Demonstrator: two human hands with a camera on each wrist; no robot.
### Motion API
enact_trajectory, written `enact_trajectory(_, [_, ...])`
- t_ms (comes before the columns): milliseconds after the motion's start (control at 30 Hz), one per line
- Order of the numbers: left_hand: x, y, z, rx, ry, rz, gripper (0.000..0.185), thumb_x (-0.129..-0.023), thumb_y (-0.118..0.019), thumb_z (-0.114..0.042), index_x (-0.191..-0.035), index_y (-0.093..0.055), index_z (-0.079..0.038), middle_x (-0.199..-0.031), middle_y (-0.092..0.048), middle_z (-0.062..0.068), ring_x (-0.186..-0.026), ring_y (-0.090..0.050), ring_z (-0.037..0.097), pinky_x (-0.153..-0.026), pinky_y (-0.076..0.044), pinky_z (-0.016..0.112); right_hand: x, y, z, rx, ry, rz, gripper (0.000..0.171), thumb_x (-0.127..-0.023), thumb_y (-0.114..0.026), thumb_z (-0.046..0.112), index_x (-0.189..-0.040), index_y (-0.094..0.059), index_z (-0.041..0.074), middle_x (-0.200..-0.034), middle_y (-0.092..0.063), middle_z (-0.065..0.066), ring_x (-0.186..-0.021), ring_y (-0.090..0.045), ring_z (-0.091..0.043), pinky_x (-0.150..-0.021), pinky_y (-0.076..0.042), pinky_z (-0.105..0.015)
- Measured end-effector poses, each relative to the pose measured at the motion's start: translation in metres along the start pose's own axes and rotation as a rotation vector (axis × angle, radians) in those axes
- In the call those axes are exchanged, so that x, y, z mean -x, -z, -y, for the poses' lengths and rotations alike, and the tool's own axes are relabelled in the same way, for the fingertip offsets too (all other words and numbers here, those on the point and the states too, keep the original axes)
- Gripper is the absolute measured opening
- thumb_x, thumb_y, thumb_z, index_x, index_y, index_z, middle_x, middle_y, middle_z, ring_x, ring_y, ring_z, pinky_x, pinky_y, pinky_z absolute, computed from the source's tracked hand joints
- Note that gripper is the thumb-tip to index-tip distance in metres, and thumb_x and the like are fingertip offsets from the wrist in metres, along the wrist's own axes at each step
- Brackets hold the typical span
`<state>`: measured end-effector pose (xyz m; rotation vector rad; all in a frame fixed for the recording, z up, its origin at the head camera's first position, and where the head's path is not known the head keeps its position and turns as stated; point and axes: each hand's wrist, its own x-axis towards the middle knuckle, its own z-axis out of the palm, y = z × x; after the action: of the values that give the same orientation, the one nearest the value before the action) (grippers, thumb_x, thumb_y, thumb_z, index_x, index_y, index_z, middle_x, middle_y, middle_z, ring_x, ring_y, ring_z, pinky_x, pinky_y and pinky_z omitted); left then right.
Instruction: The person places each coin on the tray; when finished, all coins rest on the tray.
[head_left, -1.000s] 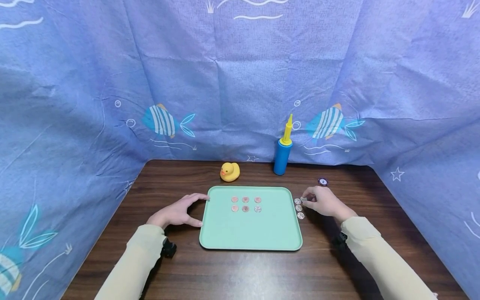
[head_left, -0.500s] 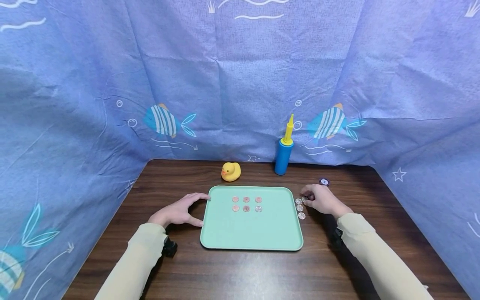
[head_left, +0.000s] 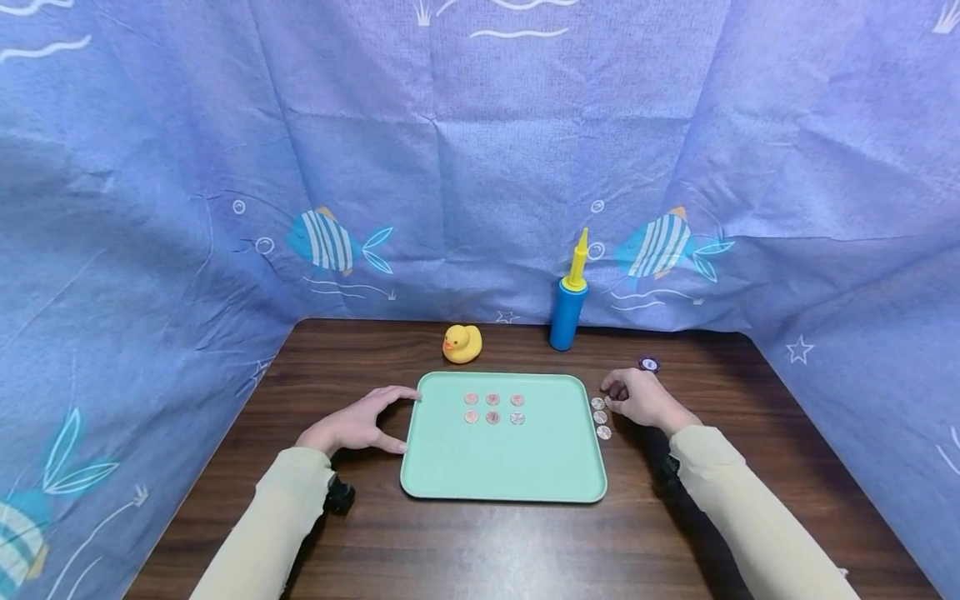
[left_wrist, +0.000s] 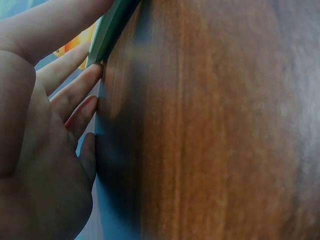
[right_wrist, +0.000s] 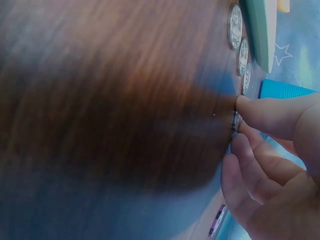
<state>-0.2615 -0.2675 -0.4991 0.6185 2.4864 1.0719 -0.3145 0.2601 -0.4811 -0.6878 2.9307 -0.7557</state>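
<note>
A mint-green tray (head_left: 502,467) lies on the dark wooden table with several coins (head_left: 492,408) in two rows near its far side. Three more coins (head_left: 600,417) lie in a line on the table just off its right edge. My right hand (head_left: 637,398) sits beside them, thumb (right_wrist: 260,112) and fingertips pinching one coin (right_wrist: 236,121) against the tabletop. My left hand (head_left: 358,423) rests flat on the table, its straight fingers (left_wrist: 75,95) touching the tray's left edge (left_wrist: 112,25) near the far corner.
A yellow rubber duck (head_left: 461,342) and a blue pump with a yellow nozzle (head_left: 567,306) stand behind the tray. A purple chip (head_left: 648,363) lies beyond my right hand. Blue fish-print cloth walls in the table on three sides.
My right hand has shifted slightly left and in toward the coins beside the tray. My left hand has stayed at the tray's edge.
</note>
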Motion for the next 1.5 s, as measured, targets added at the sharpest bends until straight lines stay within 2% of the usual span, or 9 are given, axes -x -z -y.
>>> enact_trajectory(433, [0.0021,-0.0007,-0.0016,0.002,0.008,0.000,0.087,-0.084,-0.091,-0.040,-0.157,-0.047,-0.023,-0.165,-0.038,0.008,-0.156,-0.025,0.036,-0.121,-0.026,0.064,-0.0020,0.0011,0.0039,0.038,0.024,0.051,0.019,-0.079,-0.075,-0.009,-0.091,-0.072,0.005,-0.081,-0.069,-0.003,-0.078,-0.064,-0.019,-0.073,-0.054,-0.038])
enact_trajectory(600, [0.0026,-0.0003,-0.0042,0.019,0.015,-0.005,0.087,-0.083,-0.091,-0.039,-0.156,-0.048,-0.023,-0.165,-0.037,0.008,-0.156,-0.024,0.036,-0.121,-0.025,0.064,-0.0026,0.0016,0.0044,0.038,0.052,0.047,0.018,-0.080,-0.075,-0.009,-0.090,-0.072,0.005,-0.080,-0.069,-0.002,-0.078,-0.064,-0.018,-0.073,-0.054,-0.038])
enact_trajectory(967, [0.0030,-0.0009,-0.0047,0.022,0.025,-0.005,0.087,-0.083,-0.091,-0.038,-0.157,-0.047,-0.023,-0.166,-0.036,0.009,-0.156,-0.024,0.036,-0.121,-0.026,0.065,-0.0012,0.0010,0.0012,0.018,0.054,0.049,0.015,-0.082,-0.075,-0.008,-0.090,-0.072,0.004,-0.081,-0.070,-0.002,-0.079,-0.065,-0.017,-0.073,-0.054,-0.037])
enact_trajectory(1500, [0.0040,-0.0012,-0.0052,0.009,0.007,0.000,0.088,-0.084,-0.091,-0.039,-0.157,-0.046,-0.019,-0.165,-0.037,0.011,-0.156,-0.024,0.038,-0.120,-0.026,0.066,0.0065,-0.0043,-0.0048,-0.036,0.027,-0.014,0.010,-0.086,-0.078,-0.003,-0.093,-0.074,0.003,-0.083,-0.071,-0.002,-0.077,-0.063,-0.014,-0.071,-0.052,-0.033])
